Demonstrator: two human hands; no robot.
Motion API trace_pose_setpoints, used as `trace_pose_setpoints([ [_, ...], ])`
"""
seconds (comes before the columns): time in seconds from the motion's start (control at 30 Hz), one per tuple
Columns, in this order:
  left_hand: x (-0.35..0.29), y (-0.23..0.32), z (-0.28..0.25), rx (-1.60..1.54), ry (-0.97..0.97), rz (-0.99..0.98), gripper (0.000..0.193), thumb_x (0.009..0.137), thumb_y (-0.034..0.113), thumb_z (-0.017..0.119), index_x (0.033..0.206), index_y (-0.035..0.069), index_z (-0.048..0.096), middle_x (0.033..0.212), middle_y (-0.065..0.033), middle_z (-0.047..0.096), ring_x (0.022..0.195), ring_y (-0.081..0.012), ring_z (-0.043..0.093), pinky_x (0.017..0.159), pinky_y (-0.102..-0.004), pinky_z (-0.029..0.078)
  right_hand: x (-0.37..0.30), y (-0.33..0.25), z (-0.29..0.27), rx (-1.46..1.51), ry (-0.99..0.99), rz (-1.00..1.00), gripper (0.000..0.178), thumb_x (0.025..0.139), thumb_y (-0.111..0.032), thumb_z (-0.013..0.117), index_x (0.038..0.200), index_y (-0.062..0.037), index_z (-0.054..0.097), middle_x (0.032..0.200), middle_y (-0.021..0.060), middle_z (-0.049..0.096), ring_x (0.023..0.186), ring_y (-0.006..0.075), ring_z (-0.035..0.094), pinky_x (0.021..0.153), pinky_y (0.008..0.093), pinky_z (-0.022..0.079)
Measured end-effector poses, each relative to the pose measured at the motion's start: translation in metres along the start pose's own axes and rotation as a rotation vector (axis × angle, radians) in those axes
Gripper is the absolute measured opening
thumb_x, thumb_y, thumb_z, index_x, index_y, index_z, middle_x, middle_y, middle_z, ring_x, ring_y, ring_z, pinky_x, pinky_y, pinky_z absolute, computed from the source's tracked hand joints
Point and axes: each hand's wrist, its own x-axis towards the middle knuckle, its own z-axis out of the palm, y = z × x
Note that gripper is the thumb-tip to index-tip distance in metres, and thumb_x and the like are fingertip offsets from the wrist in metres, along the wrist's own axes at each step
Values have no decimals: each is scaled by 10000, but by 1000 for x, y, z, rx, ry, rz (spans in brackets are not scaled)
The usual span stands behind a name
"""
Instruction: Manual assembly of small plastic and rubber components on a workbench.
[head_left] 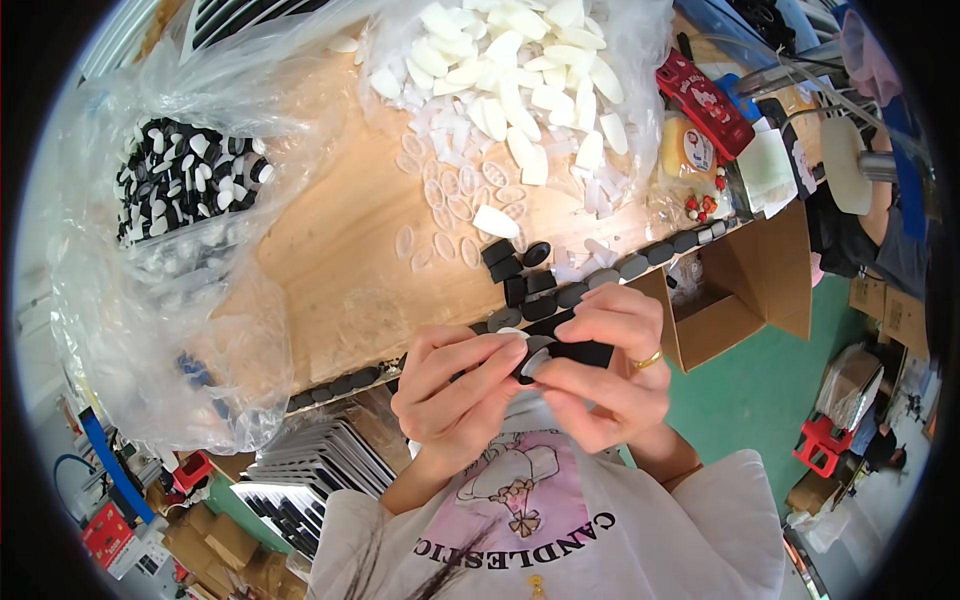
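In front of my chest, at the table's near edge, my left hand point(455, 385) and my right hand point(612, 375) meet with fingertips pinched together. Between them is a small black oval piece point(524, 372) with a pale, shiny part on it; the fingers hide much of it. Just beyond the hands lie several black blocks point(503, 262) and a black oval cap point(537, 253). A white oval piece point(496, 221) rests near these, beside scattered clear oval rings point(443, 246). Dark grey oval pieces point(633, 266) line the table's near edge.
Clear plastic holds a heap of cream-white oval pieces point(520, 60) at the back. Black and white small parts point(190, 180) fill a bag at left. A red phone case point(705, 105) lies at right, above a cardboard box point(790, 270). White panels point(325, 465) stand stacked below the table.
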Motion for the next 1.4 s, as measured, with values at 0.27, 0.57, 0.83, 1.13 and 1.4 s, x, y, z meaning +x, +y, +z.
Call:
trace_pose_setpoints([
  [0.27, -2, 1, -1, -22, -30, 20, 371, 584, 17, 760, 953, -17, 748, 934, -121, 728, 715, -245, 573, 596, -306, 463, -2, -1, -3, -54, -10, -20, 242, 629, -188, 731, 844, -83, 767, 1059, 157, 614, 930, 344, 528, 748, 422, 483],
  [0.57, -9, -2, 0, -46, -52, -45, 353, 634, 53, 787, 981, -3, 754, 952, -102, 732, 719, -219, 553, 611, -291, 444, -7, 2, -3, 17, -1, 85, 237, 625, -174, 737, 837, -76, 774, 1093, 150, 621, 968, 336, 545, 805, 411, 459],
  [0.83, -21, -3, -3, -52, -21, -431, 364, 669, -62, 792, 1026, -14, 743, 931, -99, 709, 739, -197, 607, 674, -270, 481, -16, 35, -14, 223, 21, 456, 154, 766, -64, 730, 915, -22, 737, 1039, 140, 628, 986, 287, 595, 842, 370, 485],
  [1.13, -34, -32, -22, -139, 114, -674, 332, 761, -61, 776, 1087, -24, 723, 964, -76, 687, 762, -113, 591, 701, -217, 471, 24, 94, 22, -1, -182, 336, 204, 750, 69, 686, 939, -5, 670, 908, 121, 674, 837, 275, 653, 737, 326, 510],
  [1.4, -32, -33, -23, -216, 96, -717, 307, 798, -33, 752, 1102, -27, 713, 1067, -110, 681, 919, -160, 640, 807, -256, 510, 38, 103, 29, -206, -468, 328, 220, 782, 42, 674, 984, -42, 657, 974, 93, 625, 823, 301, 656, 711, 365, 521],
])
